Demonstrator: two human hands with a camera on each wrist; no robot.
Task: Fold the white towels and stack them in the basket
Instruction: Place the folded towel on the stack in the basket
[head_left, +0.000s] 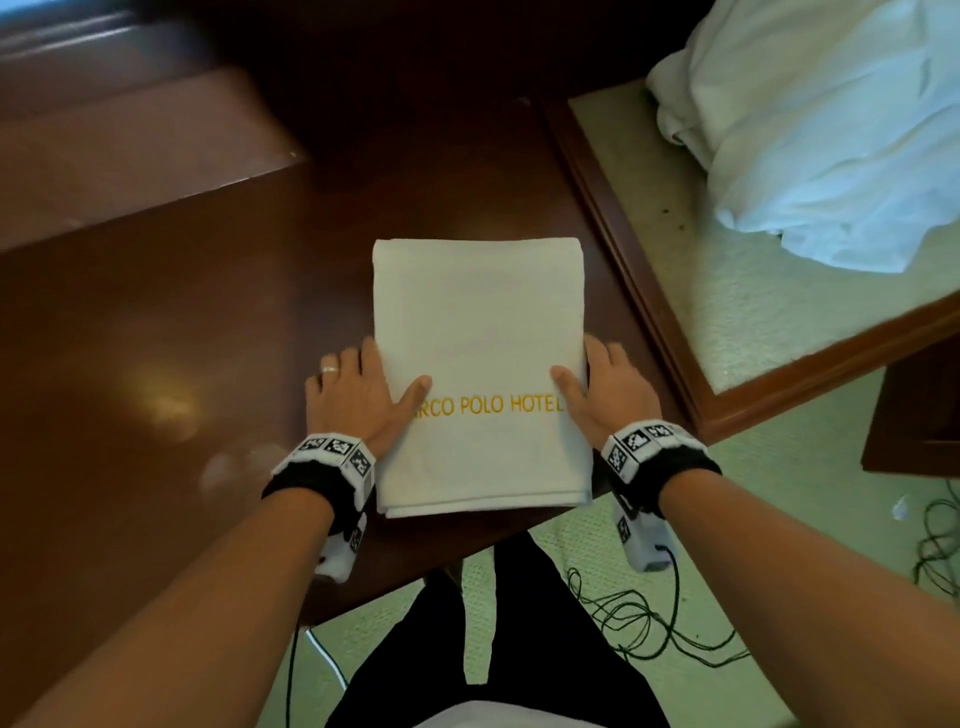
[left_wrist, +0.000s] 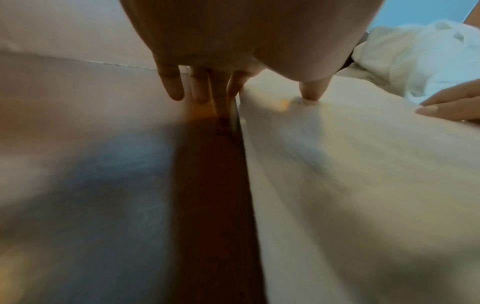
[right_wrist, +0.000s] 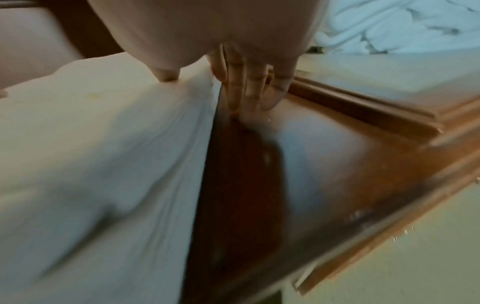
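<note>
A folded white towel (head_left: 478, 322) with gold "MARCO POLO HOTEL" lettering lies flat on the dark wooden table (head_left: 156, 338), near its front edge. My left hand (head_left: 363, 389) is at the towel's left edge, thumb on top of the cloth and straight fingers on the wood alongside. My right hand (head_left: 602, 384) mirrors it at the right edge. The left wrist view shows the left hand (left_wrist: 235, 85) beside the towel (left_wrist: 337, 164), thumb pressing a dent into it. The right wrist view shows the right hand (right_wrist: 215, 70) against the towel (right_wrist: 103, 144). No basket is in view.
A heap of loose white linen (head_left: 831, 130) lies on a wood-framed, pale-topped surface (head_left: 691, 291) right of the table. Dark cables (head_left: 623, 618) trail over the green carpet by my legs. A brown raised ledge (head_left: 130, 156) runs along the table's far left.
</note>
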